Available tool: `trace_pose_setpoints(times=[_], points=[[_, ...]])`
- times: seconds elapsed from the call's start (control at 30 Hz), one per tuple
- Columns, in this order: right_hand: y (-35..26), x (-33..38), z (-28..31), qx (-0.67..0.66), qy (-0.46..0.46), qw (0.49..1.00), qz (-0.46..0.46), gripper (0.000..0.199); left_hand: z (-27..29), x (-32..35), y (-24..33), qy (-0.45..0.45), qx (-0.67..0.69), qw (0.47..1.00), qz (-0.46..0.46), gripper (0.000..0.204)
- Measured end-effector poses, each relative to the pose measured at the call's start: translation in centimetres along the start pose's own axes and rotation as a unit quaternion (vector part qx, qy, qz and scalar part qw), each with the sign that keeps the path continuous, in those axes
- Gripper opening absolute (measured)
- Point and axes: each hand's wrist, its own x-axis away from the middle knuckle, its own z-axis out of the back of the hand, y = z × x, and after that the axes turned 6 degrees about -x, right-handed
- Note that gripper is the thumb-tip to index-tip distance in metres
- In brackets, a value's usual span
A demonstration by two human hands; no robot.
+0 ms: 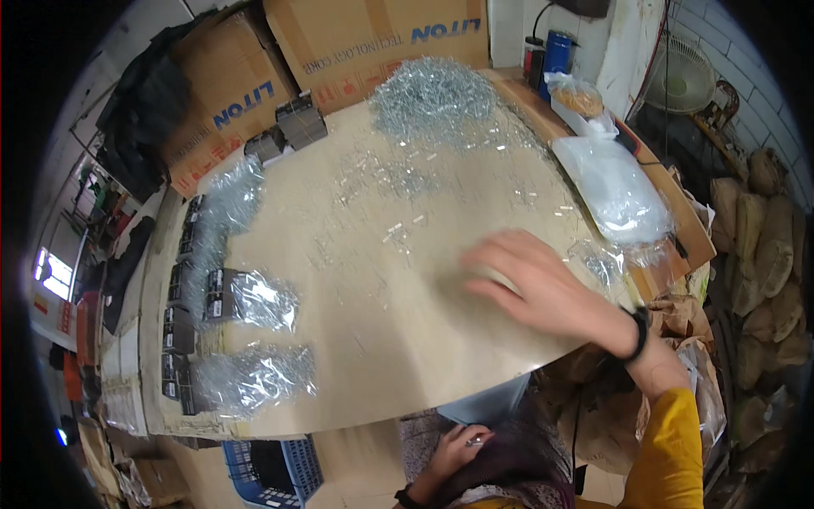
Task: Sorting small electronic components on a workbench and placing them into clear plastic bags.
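At the bottom centre of the frame, the left hand (458,450) sits low below the table edge, fingers curled around something small and shiny; what it is I cannot tell.

Just above and to the right, the right hand (530,284) lies flat and blurred on the pale table (381,339), fingers spread and pointing toward the left of the frame, palm down, gripping nothing. It appears to be sweeping or gathering the small metal bits (398,229) strewn across the board just beyond its fingertips.

To do that sweep well, I judge the palm should stay low and flat, moving in one steady stroke so the bits slide together instead of scattering or slipping over the near edge. The edge of the little finger makes a good scraper.

The loose bits lie every which way, with no shared direction. Several short ones at frame centre have their long axes running slantwise from lower left to upper right.

At lower left sit three clear bags of the same metal parts (254,373), with small dark boxes (178,331) in a column beside them.

At right, touching the table's edge, a large filled plastic bag (615,191) runs its length from upper left to lower right.

Farthest off, top centre, rises the big heap of metal parts (432,93), with cardboard boxes (373,38) behind it.
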Motion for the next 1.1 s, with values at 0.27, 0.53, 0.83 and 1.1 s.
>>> trace_pose_setpoints(times=[0.27,0.53,0.83,1.1], points=[[16.3,-12.8,-15.6,0.093,0.061,0.980,-0.166,0.044,-0.8,0.8,-1.3,0.032,0.043,0.994,0.094,0.012],[12.4,-9.5,-12.2,0.011,-0.132,0.985,-0.112,0.025,-0.5,1.2,-0.3,0.043,0.116,0.982,0.140,0.013],[9.6,-6.2,-5.9,-0.412,0.236,0.849,-0.233,0.009,1.8,-0.9,1.5,0.085,0.109,0.984,0.109,0.009],[11.4,-5.0,-6.1,-0.411,0.301,0.838,-0.197,0.006,1.6,-0.9,1.5,0.051,0.099,0.986,0.124,0.009]])
